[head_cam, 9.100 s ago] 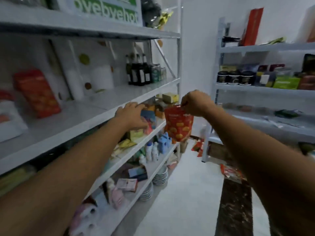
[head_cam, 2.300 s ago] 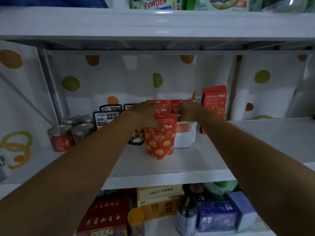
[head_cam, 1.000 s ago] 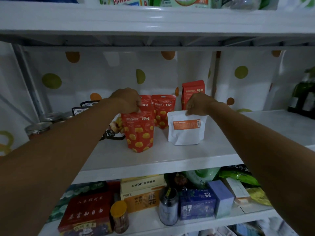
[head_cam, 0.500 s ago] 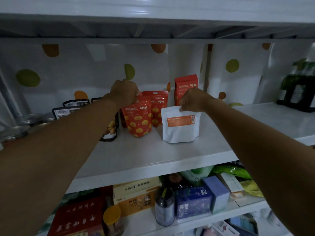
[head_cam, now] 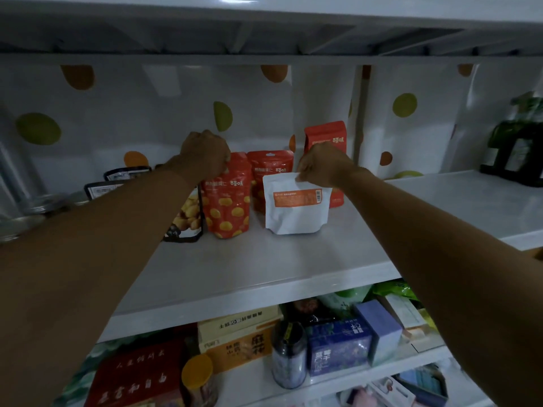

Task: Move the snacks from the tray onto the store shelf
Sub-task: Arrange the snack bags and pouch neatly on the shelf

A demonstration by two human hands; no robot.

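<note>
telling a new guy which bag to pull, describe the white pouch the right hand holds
On the white shelf board backed by polka-dot paper, snack bags cluster near the middle. The right hand pinches the top of the white stand-up pouch, front right. It alone is white with an orange label band; its neighbours are red pouches.

The shelf board (head_cam: 264, 259) looks like smooth white-painted metal with a soft sheen, and the shelf above (head_cam: 264, 36) shows ribbed grey metal underneath. The red pouch (head_cam: 229, 210) is shiny plastic film, a bit crinkly, and catches the light. The white pouch (head_cam: 296, 212) is way more matt, almost papery. The dotted backing sheet (head_cam: 147, 113) is glossy and plasticky, with wrinkles. Down below, the blue box (head_cam: 338, 348) looks like printed cardboard, and the jar lid (head_cam: 197, 374) is smooth orange plastic.
</note>
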